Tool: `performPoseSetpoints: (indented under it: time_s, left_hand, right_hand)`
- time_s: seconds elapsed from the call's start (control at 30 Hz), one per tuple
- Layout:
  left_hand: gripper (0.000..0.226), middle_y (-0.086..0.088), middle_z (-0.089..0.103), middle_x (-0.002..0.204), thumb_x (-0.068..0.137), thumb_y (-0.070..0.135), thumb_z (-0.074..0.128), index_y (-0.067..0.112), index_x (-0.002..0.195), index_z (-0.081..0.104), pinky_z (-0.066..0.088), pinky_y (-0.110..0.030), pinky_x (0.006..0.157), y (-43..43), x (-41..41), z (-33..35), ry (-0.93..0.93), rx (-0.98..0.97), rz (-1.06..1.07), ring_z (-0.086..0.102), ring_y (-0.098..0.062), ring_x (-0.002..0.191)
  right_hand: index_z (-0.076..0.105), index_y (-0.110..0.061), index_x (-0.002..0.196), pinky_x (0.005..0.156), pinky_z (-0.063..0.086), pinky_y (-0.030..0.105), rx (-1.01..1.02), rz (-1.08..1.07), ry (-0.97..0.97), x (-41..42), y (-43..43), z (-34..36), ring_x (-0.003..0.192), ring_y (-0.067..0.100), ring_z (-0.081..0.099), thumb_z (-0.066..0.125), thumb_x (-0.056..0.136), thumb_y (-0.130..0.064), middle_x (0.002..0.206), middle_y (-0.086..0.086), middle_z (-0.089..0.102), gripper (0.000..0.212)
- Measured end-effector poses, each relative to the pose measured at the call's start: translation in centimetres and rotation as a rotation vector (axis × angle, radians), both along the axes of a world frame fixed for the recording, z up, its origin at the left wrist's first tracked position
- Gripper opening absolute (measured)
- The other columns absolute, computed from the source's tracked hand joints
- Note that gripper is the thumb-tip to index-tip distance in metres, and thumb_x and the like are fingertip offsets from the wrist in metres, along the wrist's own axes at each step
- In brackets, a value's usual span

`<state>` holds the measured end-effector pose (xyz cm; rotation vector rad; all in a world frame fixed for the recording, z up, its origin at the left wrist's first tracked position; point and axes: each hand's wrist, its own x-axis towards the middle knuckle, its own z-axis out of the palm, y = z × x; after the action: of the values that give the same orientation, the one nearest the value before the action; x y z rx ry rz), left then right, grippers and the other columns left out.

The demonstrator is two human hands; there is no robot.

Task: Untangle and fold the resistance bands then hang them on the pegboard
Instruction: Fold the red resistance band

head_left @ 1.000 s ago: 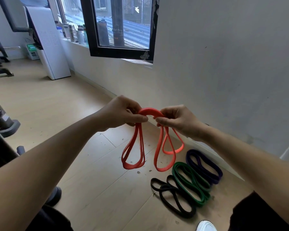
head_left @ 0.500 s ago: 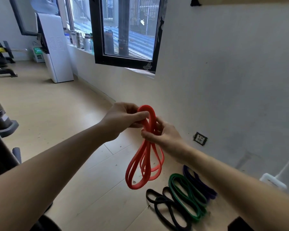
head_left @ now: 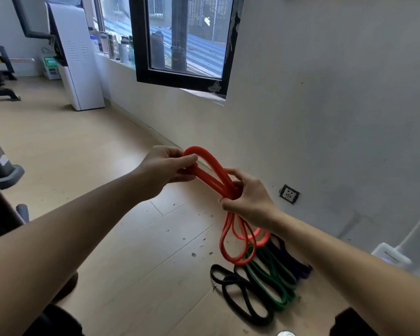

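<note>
I'm on the folding step, I judge. Left of the wall socket, my left hand pinches the top bend of the red resistance band and my right hand grips its gathered strands, with the loops dangling below. Next I need a one-handed hold and the pegboard, which is out of view.

I see red band: smooth, rubbery, faint sheen. Green band, black band: matt rubber. Floor: pale wood-look planks, satin finish. Wall: matt paint, scuffed.
</note>
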<state>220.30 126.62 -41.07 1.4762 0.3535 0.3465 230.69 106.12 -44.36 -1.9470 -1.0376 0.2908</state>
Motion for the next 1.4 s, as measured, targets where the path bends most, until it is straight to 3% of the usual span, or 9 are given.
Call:
performPoseSetpoints:
  time_s: [0.17, 0.3, 0.57, 0.77, 0.83, 0.97, 1.07, 1.2, 1.4]
  left_hand:
    - [0.023, -0.028, 0.068, 0.101, 0.095, 0.006, 0.068, -0.013, 0.106, 0.065, 0.062, -0.025, 0.069, 0.4, 0.5, -5.7, 0.219, -0.019, 0.032, 0.074, -0.028, 0.08]
    - [0.018, -0.026, 0.068, 0.098, 0.094, 0.003, 0.068, -0.012, 0.104, 0.065, 0.064, -0.027, 0.069, 0.0, 1.1, -12.2, 0.41, 0.014, 0.023, 0.075, -0.025, 0.075]
    - [0.012, -0.022, 0.068, 0.097, 0.092, 0.003, 0.071, -0.005, 0.1, 0.068, 0.064, -0.03, 0.068, -2.7, 1.0, -28.4, 0.634, -0.144, 0.062, 0.074, -0.028, 0.08]
    - [0.009, -0.019, 0.065, 0.09, 0.091, -0.001, 0.07, 0.0, 0.099, 0.065, 0.058, -0.023, 0.053, -6.7, 1.5, -38.5, 0.749, -0.218, 0.088, 0.068, -0.026, 0.072]
    - [0.011, -0.018, 0.062, 0.084, 0.091, -0.004, 0.069, -0.002, 0.101, 0.063, 0.057, -0.024, 0.051, -7.6, 1.9, -40.8, 0.766, -0.206, 0.091, 0.063, -0.027, 0.069]
    - [0.015, -0.017, 0.065, 0.08, 0.087, 0.003, 0.075, 0.001, 0.1, 0.068, 0.06, -0.043, 0.068, -8.5, 2.4, -44.8, 0.829, -0.135, 0.095, 0.062, -0.029, 0.069]
    - [0.027, -0.005, 0.076, 0.082, 0.064, 0.034, 0.083, 0.022, 0.086, 0.073, 0.063, -0.053, 0.076, -8.1, 2.5, -48.7, 0.888, -0.004, 0.099, 0.072, -0.027, 0.07]
    - [0.015, 0.004, 0.075, 0.091, 0.076, 0.035, 0.079, 0.03, 0.088, 0.072, 0.06, -0.042, 0.084, -8.5, 3.8, -47.5, 0.919, 0.211, 0.125, 0.073, -0.026, 0.082]
    - [0.022, -0.002, 0.06, 0.098, 0.082, 0.031, 0.08, 0.028, 0.102, 0.072, 0.052, -0.031, 0.079, -8.1, 4.4, -47.3, 0.848, 0.499, 0.028, 0.064, -0.021, 0.083]
  right_hand:
    - [0.05, -0.022, 0.14, 0.066, 0.055, 0.013, -0.274, -0.014, -0.035, 0.5, -1.4, -4.0, 0.076, 0.004, 0.068, 0.077, 0.081, -0.003, 0.093, -0.006, 0.067, 0.067]
    - [0.058, -0.021, 0.131, 0.079, 0.062, 0.028, -0.382, -0.028, 0.103, 1.3, -2.2, -9.1, 0.081, 0.013, 0.073, 0.078, 0.078, -0.005, 0.094, 0.0, 0.073, 0.059]
    - [0.066, -0.032, 0.119, 0.079, 0.062, 0.034, -0.536, -0.119, 0.256, -1.8, -4.9, -23.9, 0.079, 0.011, 0.071, 0.074, 0.074, -0.017, 0.091, -0.006, 0.073, 0.048]
    - [0.059, -0.032, 0.128, 0.086, 0.05, 0.027, -0.634, -0.238, 0.313, -3.5, -8.2, -32.2, 0.096, 0.017, 0.065, 0.07, 0.072, -0.024, 0.104, -0.007, 0.069, 0.058]
    - [0.054, -0.028, 0.121, 0.082, 0.046, 0.027, -0.639, -0.285, 0.348, -3.8, -8.7, -34.5, 0.096, 0.02, 0.065, 0.07, 0.074, -0.025, 0.101, -0.006, 0.068, 0.05]
    - [0.053, -0.027, 0.101, 0.082, 0.051, 0.035, -0.676, -0.316, 0.359, -4.4, -9.4, -38.4, 0.093, 0.023, 0.067, 0.066, 0.075, -0.028, 0.095, -0.006, 0.071, 0.03]
    - [0.062, -0.023, 0.107, 0.087, 0.048, 0.034, -0.693, -0.297, 0.257, -4.9, -9.7, -40.5, 0.098, 0.023, 0.063, 0.069, 0.079, -0.029, 0.103, -0.002, 0.066, 0.03]
    - [0.067, -0.016, 0.103, 0.081, 0.054, 0.042, -0.678, -0.303, -0.001, -5.4, -9.3, -43.2, 0.092, 0.028, 0.058, 0.075, 0.072, -0.029, 0.098, 0.002, 0.062, 0.034]
    - [0.061, -0.022, 0.122, 0.094, 0.046, 0.042, -0.83, -0.24, -0.11, -5.4, -9.6, -43.5, 0.106, 0.026, 0.054, 0.072, 0.074, -0.059, 0.116, 0.0, 0.06, 0.061]
